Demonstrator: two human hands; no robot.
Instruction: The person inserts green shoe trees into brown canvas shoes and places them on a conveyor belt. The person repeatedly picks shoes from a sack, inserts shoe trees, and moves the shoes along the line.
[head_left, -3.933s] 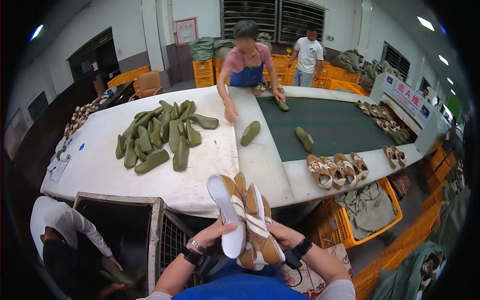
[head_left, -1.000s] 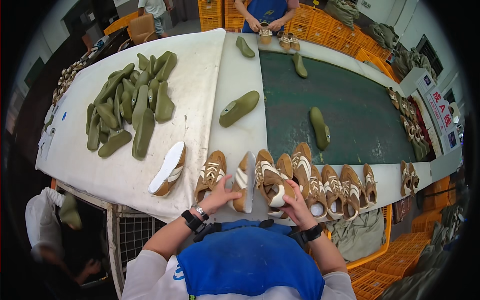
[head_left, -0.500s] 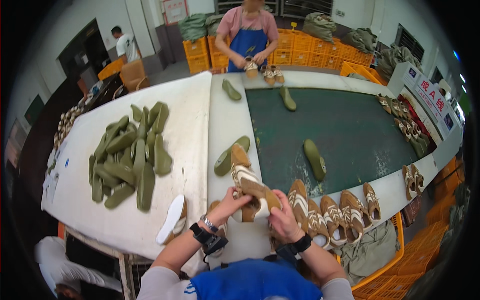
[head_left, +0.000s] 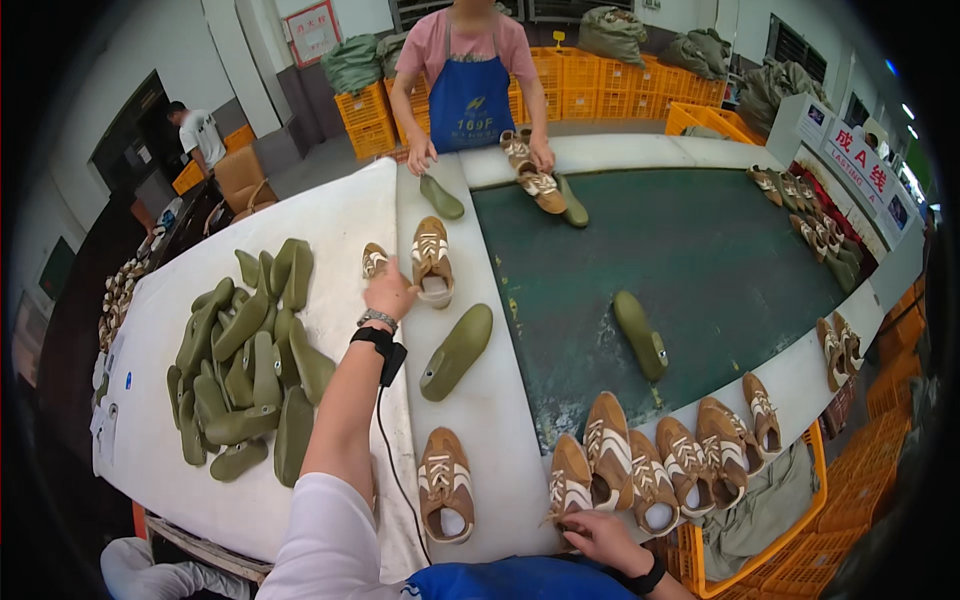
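Note:
My left hand (head_left: pixel 391 292) reaches far forward over the white table edge, its fingers at a brown-and-white lace-up sneaker (head_left: pixel 374 260) that it partly covers. Just right of it another such sneaker (head_left: pixel 432 262) stands toe away from me. Close to my body, my right hand (head_left: pixel 598 538) is closed at the heel end of the leftmost sneaker (head_left: pixel 570 482) in a row. A single sneaker (head_left: pixel 446 485) stands on the white strip between my arms. Above it lies a green shoe last (head_left: pixel 457 352).
Left, a pile of green lasts (head_left: pixel 245 365) lies on the white tabletop (head_left: pixel 340 215). A dark green surface (head_left: pixel 560 270) holds another last (head_left: pixel 640 335). Opposite, a co-worker in a blue apron (head_left: pixel 470 100) handles sneakers (head_left: pixel 540 185) and a last. An orange crate (head_left: pixel 690 560) stands by the near-right edge.
Both hands have come apart from the sneaker work in front of me. The left has gone forward, the right down to the row. A sneaker now stands farther up the white strip.

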